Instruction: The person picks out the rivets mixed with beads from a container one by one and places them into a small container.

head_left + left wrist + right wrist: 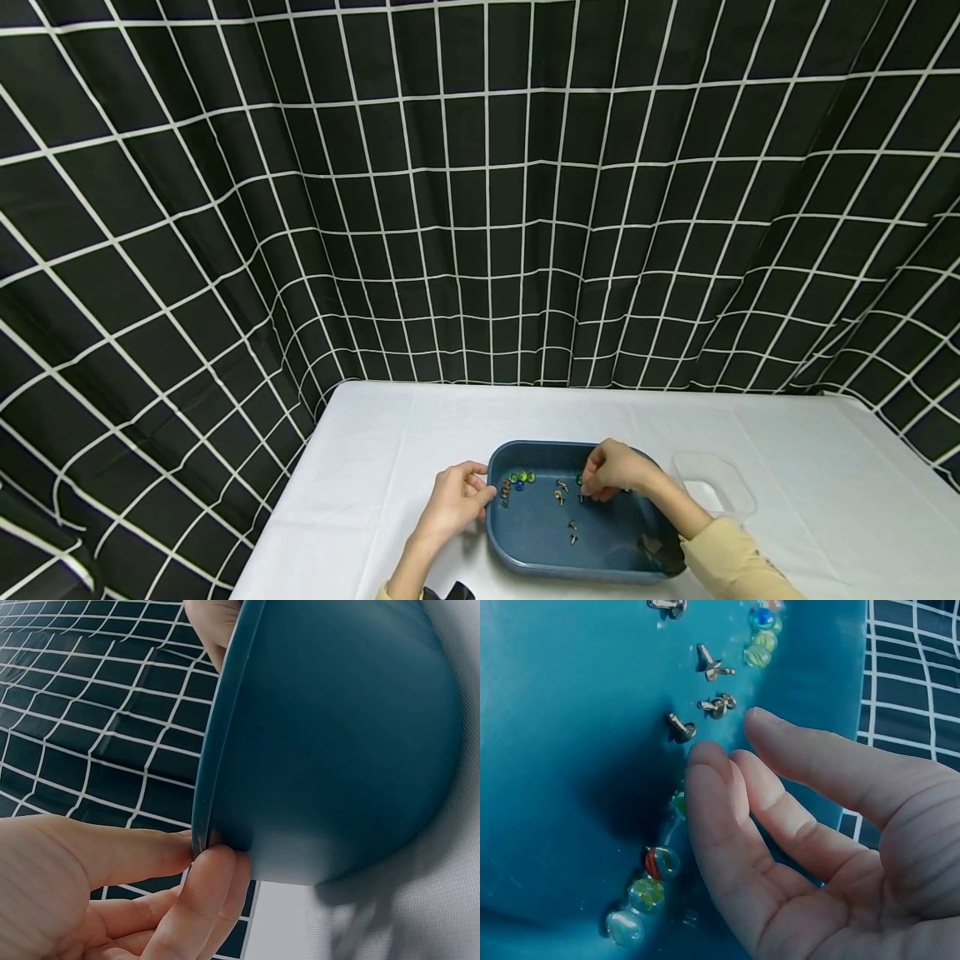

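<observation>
A white cloth covers the worktop (375, 467), smooth apart from faint creases, and it fills the lower middle of the head view. Behind and to both sides hangs a black curtain (480, 208) crossed by a white grid, draped in soft folds that reach down to the worktop's far edge and left side.

A dark blue tray (540, 533) with rounded corners sits near the front edge of the worktop. The left hand (453, 500) grips its left rim, the fingers (217, 885) curled under the lip and the thumb pressed on the edge. The right hand (615, 471) reaches inside the tray at its far side, its fingers (727, 795) relaxed and fairly straight, holding nothing that can be seen, the tips close to the tray's floor.

On that floor lie small metal screws (681, 729) and a scatter of glass marbles (662, 862), some grouped near the left wall, others just beside the right hand's fingertips.

A clear plastic container (712, 487) rests on the cloth just right of the tray.
</observation>
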Motion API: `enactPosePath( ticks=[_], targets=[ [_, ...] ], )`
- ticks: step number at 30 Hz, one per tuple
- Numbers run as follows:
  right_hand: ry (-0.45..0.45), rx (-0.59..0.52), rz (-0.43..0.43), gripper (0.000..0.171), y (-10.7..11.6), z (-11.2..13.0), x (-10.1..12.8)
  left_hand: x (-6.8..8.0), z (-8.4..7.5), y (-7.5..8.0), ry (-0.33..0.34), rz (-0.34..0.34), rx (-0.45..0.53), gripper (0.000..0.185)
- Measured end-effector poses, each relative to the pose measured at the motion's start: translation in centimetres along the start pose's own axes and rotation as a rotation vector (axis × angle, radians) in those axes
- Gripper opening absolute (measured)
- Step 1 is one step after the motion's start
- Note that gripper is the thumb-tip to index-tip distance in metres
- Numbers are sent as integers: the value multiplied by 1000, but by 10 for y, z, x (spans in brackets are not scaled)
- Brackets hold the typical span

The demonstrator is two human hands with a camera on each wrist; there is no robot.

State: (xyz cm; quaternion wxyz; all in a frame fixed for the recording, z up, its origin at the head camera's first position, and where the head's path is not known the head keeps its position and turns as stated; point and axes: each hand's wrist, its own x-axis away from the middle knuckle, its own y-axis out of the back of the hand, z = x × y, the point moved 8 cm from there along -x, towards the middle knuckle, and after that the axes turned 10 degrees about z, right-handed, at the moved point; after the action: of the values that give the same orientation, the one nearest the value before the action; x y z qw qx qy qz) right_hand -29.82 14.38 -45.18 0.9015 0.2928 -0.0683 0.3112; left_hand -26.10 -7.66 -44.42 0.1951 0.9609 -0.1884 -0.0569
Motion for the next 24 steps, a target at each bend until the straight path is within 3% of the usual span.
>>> enactPosePath(
  ticks=[18,24],
  targets=[
    [-81,49,-31,11,-6,-6,-7,-1,1,-1,6,-4,1,31],
    [-62,65,-34,11,-7,-4,-7,0,0,0,7,-5,2,30]
  ],
)
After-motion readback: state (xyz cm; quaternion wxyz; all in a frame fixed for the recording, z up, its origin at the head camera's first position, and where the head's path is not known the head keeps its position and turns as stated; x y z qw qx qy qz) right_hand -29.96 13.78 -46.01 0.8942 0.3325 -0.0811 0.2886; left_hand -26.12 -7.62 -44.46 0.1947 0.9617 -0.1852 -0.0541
